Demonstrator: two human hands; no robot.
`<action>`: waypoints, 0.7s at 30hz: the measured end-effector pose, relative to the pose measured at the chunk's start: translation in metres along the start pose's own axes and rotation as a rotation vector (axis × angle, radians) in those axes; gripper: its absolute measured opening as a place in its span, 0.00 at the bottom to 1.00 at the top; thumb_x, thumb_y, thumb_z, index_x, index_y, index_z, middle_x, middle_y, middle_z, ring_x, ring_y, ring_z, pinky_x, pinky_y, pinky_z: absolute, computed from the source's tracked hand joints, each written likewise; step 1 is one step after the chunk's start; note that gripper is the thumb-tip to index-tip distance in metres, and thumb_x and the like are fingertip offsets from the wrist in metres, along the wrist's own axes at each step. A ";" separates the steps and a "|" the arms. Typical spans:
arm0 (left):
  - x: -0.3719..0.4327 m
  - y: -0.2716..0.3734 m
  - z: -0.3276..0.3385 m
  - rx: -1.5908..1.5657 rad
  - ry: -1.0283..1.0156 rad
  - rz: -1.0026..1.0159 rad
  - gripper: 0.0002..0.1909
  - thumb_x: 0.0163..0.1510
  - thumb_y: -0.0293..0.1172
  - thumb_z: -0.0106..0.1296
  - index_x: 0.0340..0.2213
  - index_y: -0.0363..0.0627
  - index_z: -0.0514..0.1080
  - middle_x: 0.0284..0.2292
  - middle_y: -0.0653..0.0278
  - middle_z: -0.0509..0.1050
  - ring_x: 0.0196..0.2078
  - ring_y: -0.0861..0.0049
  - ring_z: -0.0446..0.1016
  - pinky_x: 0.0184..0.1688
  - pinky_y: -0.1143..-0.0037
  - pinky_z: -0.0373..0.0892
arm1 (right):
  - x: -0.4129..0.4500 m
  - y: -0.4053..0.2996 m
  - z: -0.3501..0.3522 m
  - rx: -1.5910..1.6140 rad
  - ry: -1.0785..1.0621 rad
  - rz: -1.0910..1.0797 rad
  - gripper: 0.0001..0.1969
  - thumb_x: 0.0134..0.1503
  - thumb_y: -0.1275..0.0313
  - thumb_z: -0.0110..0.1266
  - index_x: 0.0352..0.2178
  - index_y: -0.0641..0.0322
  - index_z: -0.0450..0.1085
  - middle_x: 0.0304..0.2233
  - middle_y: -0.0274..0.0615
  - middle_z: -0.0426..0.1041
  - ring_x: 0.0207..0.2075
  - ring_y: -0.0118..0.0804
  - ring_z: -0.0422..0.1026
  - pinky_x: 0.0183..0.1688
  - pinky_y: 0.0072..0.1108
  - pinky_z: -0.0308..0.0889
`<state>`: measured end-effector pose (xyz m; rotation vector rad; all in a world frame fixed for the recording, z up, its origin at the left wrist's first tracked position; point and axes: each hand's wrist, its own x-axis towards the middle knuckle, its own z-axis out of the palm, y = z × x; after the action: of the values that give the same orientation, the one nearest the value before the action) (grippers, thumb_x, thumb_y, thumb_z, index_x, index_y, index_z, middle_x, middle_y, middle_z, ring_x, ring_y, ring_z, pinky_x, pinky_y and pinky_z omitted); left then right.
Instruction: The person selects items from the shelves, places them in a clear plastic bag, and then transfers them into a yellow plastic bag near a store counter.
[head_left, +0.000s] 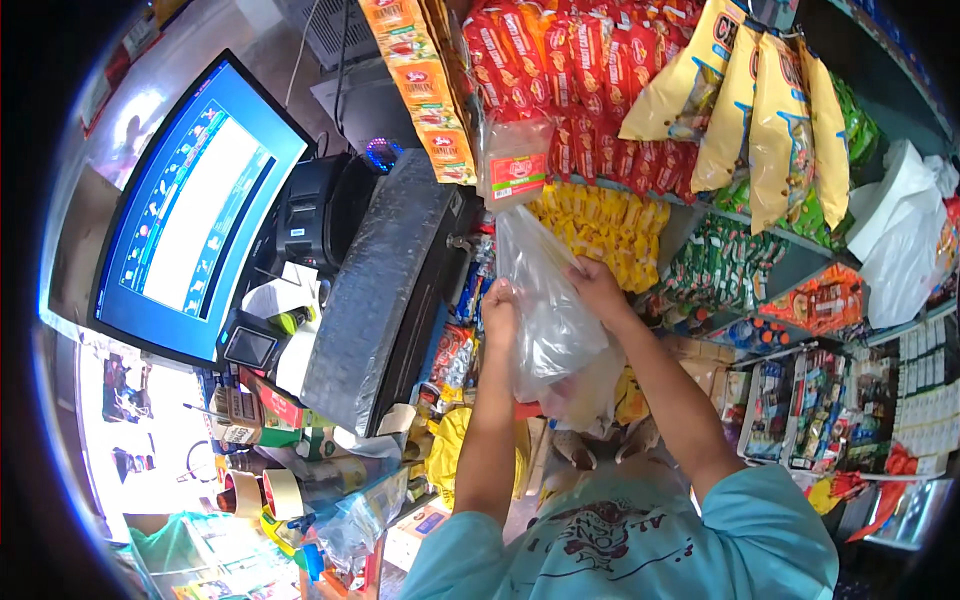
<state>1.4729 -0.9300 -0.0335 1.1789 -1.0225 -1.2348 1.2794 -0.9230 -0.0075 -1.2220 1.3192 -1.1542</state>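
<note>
A clear plastic carrier bag (551, 322) hangs upright in front of my body, its mouth bunched toward the top. My left hand (499, 306) grips the bag's left edge with fingers curled in. On the other side, my right hand (598, 290) pinches the upper right edge between thumb and fingers. Something pale and pinkish (571, 397) shows blurred through the lower part of the plastic; I cannot tell what it is. Just above the bag hangs a clear packet with a red and green label (517, 166).
Left of me stand a cash drawer (375, 300), a receipt printer (315, 217) and a lit monitor (199, 210). Red snack packets (577, 75) and yellow packets (600, 225) hang ahead, with cream-coloured bags (772, 120) to their right. A yellow plastic bag (450, 450) sits beside my left forearm.
</note>
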 end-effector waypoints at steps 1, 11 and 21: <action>-0.001 -0.001 0.001 0.017 0.017 -0.010 0.19 0.67 0.37 0.39 0.24 0.42 0.69 0.20 0.73 0.66 0.22 0.87 0.61 0.25 0.79 0.60 | -0.003 0.001 -0.004 0.008 0.003 0.009 0.17 0.63 0.62 0.50 0.43 0.67 0.73 0.28 0.30 0.71 0.27 0.23 0.65 0.32 0.19 0.62; -0.118 -0.082 -0.021 -0.634 -0.056 -0.521 0.34 0.62 0.54 0.47 0.59 0.39 0.59 0.51 0.58 0.69 0.50 0.72 0.69 0.54 0.71 0.65 | -0.072 0.117 0.029 0.442 0.118 0.321 0.24 0.65 0.52 0.42 0.42 0.64 0.72 0.39 0.44 0.73 0.44 0.34 0.69 0.49 0.28 0.63; -0.281 0.012 -0.069 0.235 -0.060 -0.313 0.05 0.58 0.27 0.55 0.29 0.46 0.69 0.24 0.79 0.67 0.24 0.93 0.60 0.25 0.85 0.55 | -0.198 0.072 0.105 0.273 -0.474 0.453 0.24 0.63 0.52 0.45 0.39 0.67 0.71 0.38 0.45 0.73 0.45 0.38 0.71 0.49 0.32 0.65</action>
<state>1.5185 -0.6443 -0.0179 1.5368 -1.0774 -1.4272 1.3846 -0.7249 -0.0792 -0.8647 0.9697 -0.6411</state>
